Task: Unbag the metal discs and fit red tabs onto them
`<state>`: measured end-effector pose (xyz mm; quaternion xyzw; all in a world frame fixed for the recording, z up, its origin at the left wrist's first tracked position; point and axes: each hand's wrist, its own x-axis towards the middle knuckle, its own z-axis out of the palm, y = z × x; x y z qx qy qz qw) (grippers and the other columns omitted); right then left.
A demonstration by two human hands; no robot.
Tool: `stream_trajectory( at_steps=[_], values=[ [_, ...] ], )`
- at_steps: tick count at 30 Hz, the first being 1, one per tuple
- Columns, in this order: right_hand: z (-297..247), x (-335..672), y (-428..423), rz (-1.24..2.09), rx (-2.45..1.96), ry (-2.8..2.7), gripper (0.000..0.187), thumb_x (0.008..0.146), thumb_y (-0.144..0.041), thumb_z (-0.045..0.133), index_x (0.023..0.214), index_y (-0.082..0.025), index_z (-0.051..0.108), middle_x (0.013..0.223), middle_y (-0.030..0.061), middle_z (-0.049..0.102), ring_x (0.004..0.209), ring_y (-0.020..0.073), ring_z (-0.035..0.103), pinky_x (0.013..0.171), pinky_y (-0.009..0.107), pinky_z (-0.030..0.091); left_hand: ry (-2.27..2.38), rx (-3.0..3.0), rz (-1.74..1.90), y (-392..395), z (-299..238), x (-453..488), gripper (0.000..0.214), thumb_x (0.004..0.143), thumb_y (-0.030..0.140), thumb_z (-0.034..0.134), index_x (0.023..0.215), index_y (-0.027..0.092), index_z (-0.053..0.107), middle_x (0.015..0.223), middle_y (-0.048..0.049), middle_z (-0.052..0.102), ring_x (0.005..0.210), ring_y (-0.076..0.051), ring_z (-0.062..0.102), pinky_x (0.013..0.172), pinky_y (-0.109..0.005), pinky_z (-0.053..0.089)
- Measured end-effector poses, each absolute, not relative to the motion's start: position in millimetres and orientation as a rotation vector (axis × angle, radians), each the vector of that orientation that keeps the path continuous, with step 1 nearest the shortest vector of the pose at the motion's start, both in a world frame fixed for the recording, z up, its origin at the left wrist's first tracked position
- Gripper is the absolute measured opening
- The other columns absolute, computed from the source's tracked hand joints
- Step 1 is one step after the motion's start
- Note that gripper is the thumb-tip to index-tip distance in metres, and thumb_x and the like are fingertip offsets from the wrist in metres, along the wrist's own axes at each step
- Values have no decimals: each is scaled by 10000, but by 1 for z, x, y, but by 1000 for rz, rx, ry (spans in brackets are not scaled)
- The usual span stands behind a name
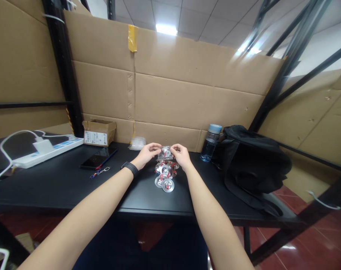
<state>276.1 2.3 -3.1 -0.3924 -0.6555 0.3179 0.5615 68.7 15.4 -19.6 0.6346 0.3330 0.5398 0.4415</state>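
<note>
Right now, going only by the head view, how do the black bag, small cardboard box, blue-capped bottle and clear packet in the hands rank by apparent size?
1. Black bag, clearly largest
2. Small cardboard box and blue-capped bottle, too alike to rank
3. Clear packet, smallest

Item 1. Wristband (130, 168), one: black, lying at eight o'clock; its flat, fairly broad strap is circling the left wrist (136, 162). Finer detail is blurring.

Item 2. Left forearm (86, 212) at eight o'clock, right forearm (212, 219) at five: both are showing bare.

Item 3. Left hand (146, 154), right hand (182, 154): both are showing bare; the right wrist (188, 167) is likewise showing bare.

Item 4. Garment (107, 243), at six o'clock: dark navy, nearly black; its cloth is appearing plain and is sinking into shadow.
</note>
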Motion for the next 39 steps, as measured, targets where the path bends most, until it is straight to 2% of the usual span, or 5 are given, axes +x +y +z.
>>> stream_trajectory(
  at_steps=[4,9,17,30,39],
  values=[
    [-2,275,1,730,-922,-1558,243,762,-445,668,815,-214,614,663,-16,582,545,138,521,541,268,423,785,1577,1330,16,-21,69,501,701,395,834,1117,166,674,991,-85,723,799,-170,647,634,-248,464],
    [3,275,-3,735,-905,-1520,263,770,-466,669,822,-220,594,634,-21,553,537,141,510,531,271,412,729,1563,1276,17,-24,70,661,658,331,877,1233,185,586,1012,-67,695,839,-168,664,758,-298,517],
    [7,276,-5,730,-884,-1453,296,752,-486,689,843,-222,589,742,1,595,584,143,527,530,267,419,711,1636,1172,15,-25,70,819,576,215,923,1294,171,532,996,-64,676,905,-176,670,862,-350,520],
    [7,277,-6,744,-865,-1412,301,751,-479,690,861,-217,589,706,-18,570,568,131,518,522,255,426,619,1737,1117,26,-35,67,831,565,160,911,1307,174,537,898,-39,711,835,-158,690,855,-339,519],
    [9,276,-7,754,-850,-1415,322,751,-490,692,864,-212,576,731,-19,576,561,118,524,508,239,402,642,1698,1098,25,-37,67,809,575,205,913,1290,169,536,914,-51,714,822,-168,702,809,-331,536]
  ],
)
